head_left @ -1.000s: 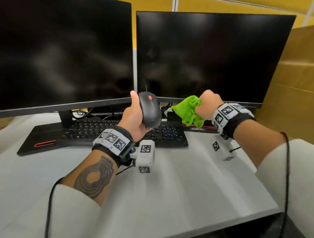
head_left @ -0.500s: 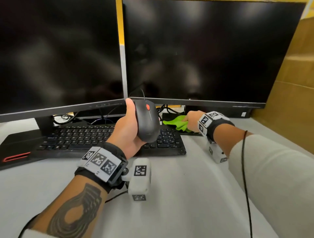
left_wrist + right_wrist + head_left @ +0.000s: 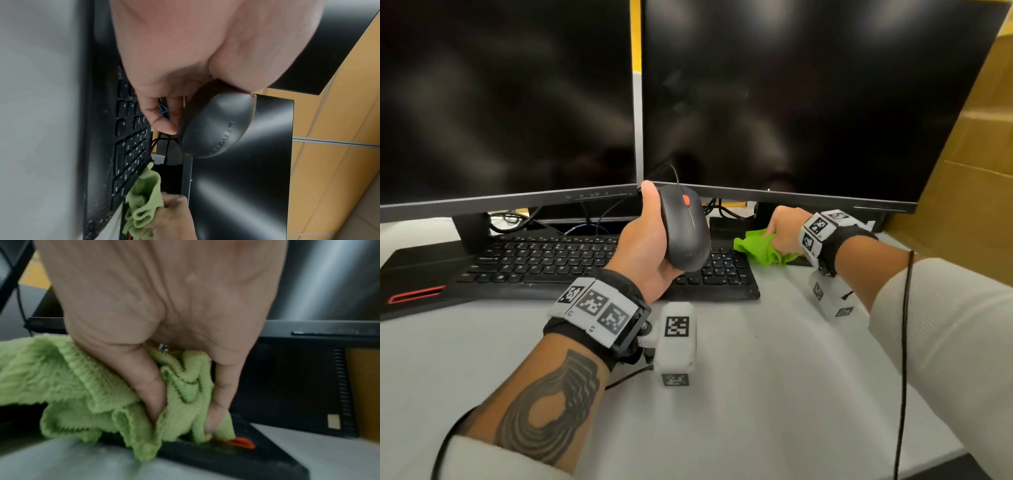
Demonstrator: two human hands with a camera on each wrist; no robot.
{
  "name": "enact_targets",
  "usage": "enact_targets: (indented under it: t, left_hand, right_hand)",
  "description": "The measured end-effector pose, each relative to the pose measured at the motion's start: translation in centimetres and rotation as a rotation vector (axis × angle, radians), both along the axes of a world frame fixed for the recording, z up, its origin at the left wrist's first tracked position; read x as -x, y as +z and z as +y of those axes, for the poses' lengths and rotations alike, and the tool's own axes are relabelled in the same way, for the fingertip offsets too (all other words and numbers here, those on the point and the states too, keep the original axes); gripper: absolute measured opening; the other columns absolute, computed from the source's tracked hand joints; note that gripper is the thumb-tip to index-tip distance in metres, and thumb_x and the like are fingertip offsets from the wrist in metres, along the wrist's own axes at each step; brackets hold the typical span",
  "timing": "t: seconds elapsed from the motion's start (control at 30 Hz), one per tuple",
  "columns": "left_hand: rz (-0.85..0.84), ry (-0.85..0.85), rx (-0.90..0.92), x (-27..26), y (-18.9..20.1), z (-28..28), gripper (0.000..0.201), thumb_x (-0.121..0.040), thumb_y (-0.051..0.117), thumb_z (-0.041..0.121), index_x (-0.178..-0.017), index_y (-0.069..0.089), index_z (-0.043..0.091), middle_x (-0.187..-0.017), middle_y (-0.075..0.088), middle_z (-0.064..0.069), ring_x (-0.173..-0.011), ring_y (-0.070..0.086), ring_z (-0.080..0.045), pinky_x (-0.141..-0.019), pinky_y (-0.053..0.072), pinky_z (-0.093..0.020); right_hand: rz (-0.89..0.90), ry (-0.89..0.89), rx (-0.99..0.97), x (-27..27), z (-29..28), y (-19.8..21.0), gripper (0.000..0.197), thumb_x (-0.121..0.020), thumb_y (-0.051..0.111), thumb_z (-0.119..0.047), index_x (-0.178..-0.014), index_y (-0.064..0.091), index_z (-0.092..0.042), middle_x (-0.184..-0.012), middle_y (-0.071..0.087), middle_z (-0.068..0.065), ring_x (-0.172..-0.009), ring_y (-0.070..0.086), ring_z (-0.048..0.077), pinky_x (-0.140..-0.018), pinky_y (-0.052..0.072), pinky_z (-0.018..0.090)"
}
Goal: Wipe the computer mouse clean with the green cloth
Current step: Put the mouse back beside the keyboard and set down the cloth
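Mouse (image 3: 685,228) in left fingers (image 3: 162,125); cloth (image 3: 763,248) in right.

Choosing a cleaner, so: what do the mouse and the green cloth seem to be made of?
The mouse, held in the left hand, looks like matte black moulded plastic: smooth shell, soft sheen, embossed lettering in the left wrist view. The green cloth, bunched in the right hand, looks like soft ribbed knit or microfibre: fuzzy ridges and stitched edges; the fibre itself can't be told.

Even bright light; monitors (image 3: 791,102) glare; wrist views blurred
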State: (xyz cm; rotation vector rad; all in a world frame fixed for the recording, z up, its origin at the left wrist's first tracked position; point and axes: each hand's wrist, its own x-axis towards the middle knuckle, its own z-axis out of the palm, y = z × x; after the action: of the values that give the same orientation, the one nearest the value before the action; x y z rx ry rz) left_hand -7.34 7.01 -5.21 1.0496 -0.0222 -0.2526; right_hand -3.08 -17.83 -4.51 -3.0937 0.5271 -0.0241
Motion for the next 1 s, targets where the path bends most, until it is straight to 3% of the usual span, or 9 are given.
enact_targets:
  t: [0.07, 0.13, 0.3, 0.43, 0.6, 0.7, 0.8, 0.93, 1.0]
  left_hand:
    - [0.007, 0.006, -0.005, 0.0, 0.0, 0.3, 0.062, -0.098, 0.047, 0.072, -0.126, 0.069, 0.021, -0.111, 0.082, -0.002, -0.101, 0.079, -0.022, -0.087, 0.064, -0.043]
    - [0.006, -0.003, 0.003, 0.0, 0.0, 0.5, 0.063, -0.097, 0.048, 0.073, -0.128, 0.068, 0.021, -0.113, 0.081, -0.002, -0.104, 0.078, -0.023, -0.092, 0.063, -0.046]
    - [-0.009, -0.020, 0.002, 0.3, 0.5, 0.6, 0.063, -0.098, 0.046, 0.073, -0.127, 0.069, 0.022, -0.113, 0.082, -0.003, -0.105, 0.078, -0.025, -0.096, 0.061, -0.048]
    - [0.007, 0.000, -0.004, 0.5, 0.4, 0.8, 0.062, -0.098, 0.047, 0.073, -0.127, 0.068, 0.022, -0.112, 0.082, -0.003, -0.104, 0.079, -0.024, -0.096, 0.061, -0.048]
    - [0.008, 0.006, -0.004, 0.3, 0.4, 1.0, 0.065, -0.097, 0.047, 0.073, -0.132, 0.065, 0.022, -0.116, 0.081, -0.003, -0.104, 0.078, -0.024, -0.094, 0.062, -0.048]
    - [0.010, 0.006, -0.004, 0.2, 0.4, 0.9, 0.064, -0.098, 0.046, 0.073, -0.131, 0.066, 0.022, -0.116, 0.081, -0.003, -0.103, 0.078, -0.024, -0.093, 0.062, -0.048]
    - [0.017, 0.001, -0.004, 0.0, 0.2, 0.8, 0.066, -0.097, 0.046, 0.074, -0.134, 0.065, 0.023, -0.118, 0.080, -0.004, -0.105, 0.078, -0.025, -0.091, 0.063, -0.048]
    - [0.027, 0.003, -0.001, -0.2, 0.0, 0.8, 0.068, -0.095, 0.048, 0.076, -0.135, 0.064, 0.024, -0.118, 0.080, -0.003, -0.105, 0.078, -0.026, -0.083, 0.064, -0.045]
    - [0.023, 0.007, 0.003, -0.2, 0.0, 0.9, 0.067, -0.095, 0.048, 0.076, -0.135, 0.065, 0.025, -0.118, 0.080, -0.002, -0.105, 0.078, -0.025, -0.081, 0.063, -0.043]
  right_hand:
    - [-0.004, -0.065, 0.082, 0.1, -0.4, 0.6, 0.012, -0.083, 0.063, -0.022, -0.091, 0.067, -0.014, -0.097, 0.073, 0.014, -0.097, 0.073, 0.040, -0.089, 0.062, 0.047]
    - [-0.019, -0.105, 0.135, -0.1, -0.5, 0.3, 0.015, -0.082, 0.064, -0.022, -0.089, 0.056, -0.011, -0.102, 0.071, 0.015, -0.099, 0.071, 0.041, -0.089, 0.061, 0.048]
    - [0.008, -0.062, 0.023, 0.0, 0.5, -0.4, 0.035, -0.091, 0.064, -0.013, -0.125, 0.067, -0.008, -0.121, 0.071, 0.014, -0.113, 0.068, 0.037, -0.095, 0.059, 0.041]
    - [-0.011, -0.110, 0.024, 0.6, -1.2, 0.5, 0.043, -0.077, 0.062, -0.026, -0.115, 0.073, -0.011, -0.104, 0.076, 0.013, -0.095, 0.072, 0.038, -0.090, 0.062, 0.043]
    - [-0.029, -0.166, -0.020, 1.2, -2.2, 0.6, 0.046, -0.098, 0.051, -0.035, -0.139, 0.055, -0.013, -0.131, 0.066, 0.018, -0.115, 0.066, 0.038, -0.100, 0.054, 0.045]
    - [0.113, -0.148, 0.051, 1.4, -1.5, -0.5, 0.059, -0.100, 0.045, -0.039, -0.154, 0.035, -0.018, -0.141, 0.061, 0.021, -0.122, 0.063, 0.040, -0.104, 0.051, 0.047]
    - [0.149, -0.115, 0.032, 0.3, -0.1, -0.7, 0.067, -0.088, 0.046, -0.045, -0.148, 0.044, -0.016, -0.132, 0.065, 0.019, -0.114, 0.066, 0.041, -0.102, 0.053, 0.048]
    - [0.056, -0.016, -0.160, -0.4, 0.0, 0.5, 0.045, -0.092, 0.060, -0.013, -0.137, 0.059, -0.004, -0.134, 0.064, 0.019, -0.119, 0.063, 0.038, -0.092, 0.051, 0.033]
    - [0.035, -0.021, -0.247, -0.1, -0.8, 1.3, 0.045, -0.093, 0.063, -0.009, -0.137, 0.059, 0.000, -0.137, 0.062, 0.019, -0.121, 0.062, 0.035, -0.092, 0.052, 0.035]
